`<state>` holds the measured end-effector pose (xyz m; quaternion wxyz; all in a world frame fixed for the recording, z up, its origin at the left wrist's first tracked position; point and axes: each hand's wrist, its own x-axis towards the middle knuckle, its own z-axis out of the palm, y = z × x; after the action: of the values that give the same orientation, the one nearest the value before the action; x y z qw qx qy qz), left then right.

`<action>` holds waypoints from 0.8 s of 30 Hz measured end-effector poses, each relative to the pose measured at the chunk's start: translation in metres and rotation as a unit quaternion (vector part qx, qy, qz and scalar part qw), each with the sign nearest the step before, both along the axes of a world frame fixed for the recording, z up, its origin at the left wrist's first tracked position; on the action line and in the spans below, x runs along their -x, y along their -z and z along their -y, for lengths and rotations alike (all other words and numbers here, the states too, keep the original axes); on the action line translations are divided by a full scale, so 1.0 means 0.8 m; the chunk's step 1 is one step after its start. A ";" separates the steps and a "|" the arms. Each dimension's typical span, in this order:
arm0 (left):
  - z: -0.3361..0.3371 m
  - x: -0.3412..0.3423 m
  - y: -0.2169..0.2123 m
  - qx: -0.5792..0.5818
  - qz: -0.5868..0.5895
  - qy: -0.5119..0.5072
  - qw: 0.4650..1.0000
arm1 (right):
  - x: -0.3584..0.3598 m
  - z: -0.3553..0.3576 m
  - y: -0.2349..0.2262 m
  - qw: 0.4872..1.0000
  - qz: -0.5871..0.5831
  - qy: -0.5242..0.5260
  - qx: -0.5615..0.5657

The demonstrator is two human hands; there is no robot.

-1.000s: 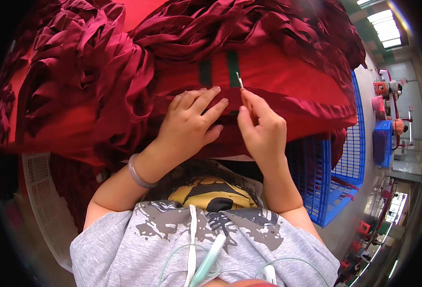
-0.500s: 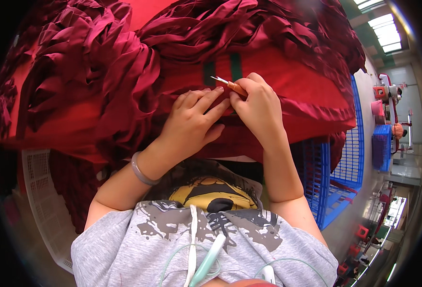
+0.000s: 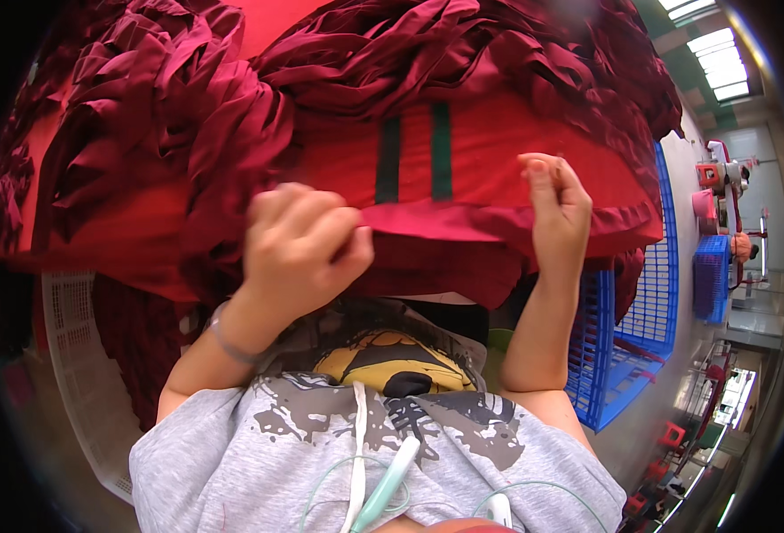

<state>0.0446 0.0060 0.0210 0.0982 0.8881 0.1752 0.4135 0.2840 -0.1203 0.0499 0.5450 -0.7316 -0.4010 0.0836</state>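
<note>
A red cloth piece [image 3: 490, 142] with two dark green stripes [image 3: 414, 160] lies on top of a stack of red fabric in front of me. My left hand [image 3: 303, 244] pinches the near edge of this cloth and lifts it. My right hand [image 3: 554, 213] grips the same edge further right, fingers closed over the hem. The edge is stretched between the two hands. A silver bracelet sits on my left wrist.
Heaps of crumpled dark red fabric [image 3: 179, 115] cover the surface to the left and behind. A blue plastic crate [image 3: 641, 329] stands at my right, a white crate [image 3: 81, 373] at my left. Machines and another blue crate [image 3: 710, 275] stand far right.
My hands were close together over the striped cloth, the right holding a small thin tool. Now they have moved apart and each grips the cloth's near edge, lifting it.
</note>
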 end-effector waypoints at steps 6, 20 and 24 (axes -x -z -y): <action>-0.036 0.075 -0.081 -0.125 0.099 -0.263 0.951 | -0.037 0.062 0.016 0.990 -0.091 0.104 -0.030; -0.091 -0.109 -0.040 0.041 -0.035 -0.123 0.991 | 0.003 0.063 0.019 0.998 -0.059 -0.001 -0.019; -0.062 -0.073 -0.071 0.237 -0.092 -0.111 0.961 | 0.008 0.063 0.021 0.989 -0.143 -0.027 -0.012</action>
<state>0.1029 0.0555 0.0776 0.2429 0.8485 0.3737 0.2852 0.2773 -0.1710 0.0329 0.6032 -0.6943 -0.3393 0.1973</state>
